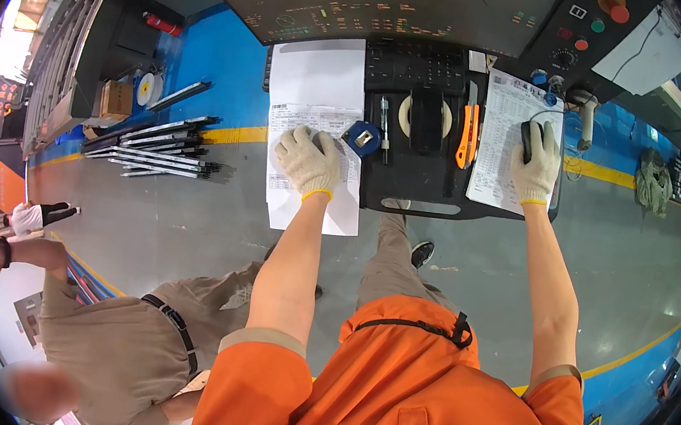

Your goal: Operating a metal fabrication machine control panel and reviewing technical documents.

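Observation:
My left hand (pixel 308 162), in a white knitted glove with a yellow cuff edge, lies on printed sheets (pixel 333 199), fingers slightly bent and apart, holding nothing. Just right of it sits a blue tape measure (pixel 361 138). My right hand (pixel 535 173), gloved the same way, is closed over a black computer mouse (pixel 525 139) on another stack of printed sheets (pixel 495 162). Between the hands lie a pen (pixel 385 126), a pale ring-shaped roll (pixel 404 118) partly covered by a black object, and an orange utility knife (pixel 468 135) on a black panel (pixel 372 184).
Beyond the panel are a black keyboard (pixel 398 62), a large dark screen (pixel 378 9) and a control box with buttons (pixel 582 43). A handheld scanner (pixel 586 126) hangs at the right. Metal bars (pixel 160 148) lie on the left floor. A person (pixel 119 347) is close behind my left arm.

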{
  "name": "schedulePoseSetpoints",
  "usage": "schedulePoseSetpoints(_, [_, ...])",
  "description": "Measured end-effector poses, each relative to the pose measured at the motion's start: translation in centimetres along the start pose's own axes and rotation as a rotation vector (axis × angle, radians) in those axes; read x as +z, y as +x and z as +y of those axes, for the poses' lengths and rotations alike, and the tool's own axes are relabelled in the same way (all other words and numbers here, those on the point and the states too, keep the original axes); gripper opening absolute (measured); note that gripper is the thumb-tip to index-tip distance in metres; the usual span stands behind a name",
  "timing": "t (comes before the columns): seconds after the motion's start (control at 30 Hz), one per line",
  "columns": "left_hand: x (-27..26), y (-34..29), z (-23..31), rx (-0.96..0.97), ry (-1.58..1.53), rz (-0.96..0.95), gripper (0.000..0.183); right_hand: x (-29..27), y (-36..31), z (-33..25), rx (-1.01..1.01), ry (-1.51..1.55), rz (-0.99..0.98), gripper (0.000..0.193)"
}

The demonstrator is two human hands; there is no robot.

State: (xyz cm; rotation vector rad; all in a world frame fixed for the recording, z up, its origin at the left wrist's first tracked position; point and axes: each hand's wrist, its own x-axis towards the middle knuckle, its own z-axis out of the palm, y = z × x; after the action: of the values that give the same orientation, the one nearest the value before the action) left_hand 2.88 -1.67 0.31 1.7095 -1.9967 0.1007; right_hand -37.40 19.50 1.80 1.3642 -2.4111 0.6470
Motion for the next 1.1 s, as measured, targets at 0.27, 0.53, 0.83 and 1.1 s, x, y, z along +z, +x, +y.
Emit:
schedulePoseSetpoints(0.27, [-0.4,0.1,1.0,-0.028,0.004,-0.033,0.028,-0.1,-0.3,0.8,0.006,0.027,0.030,0.064])
schedulePoseSetpoints(0.53, [-0.1,-0.2,0.0,-0.025,-0.001,-0.011,0.034,-0.4,0.2,-0.3,-0.055,0.029,0.106,0.057])
schedulePoseSetpoints(0.83, [-0.1,0.0,0.1,-0.028,-0.021,-0.011,0.033,-0.5,0.4,-0.2,-0.015,0.025,0.080,0.056])
schedulePoseSetpoints(1.1, [-0.1,0.0,0.3,-0.025,-0.018,-0.002,0.031,-0.6,0.3,-0.4,0.027,-0.016,0.063,0.055])
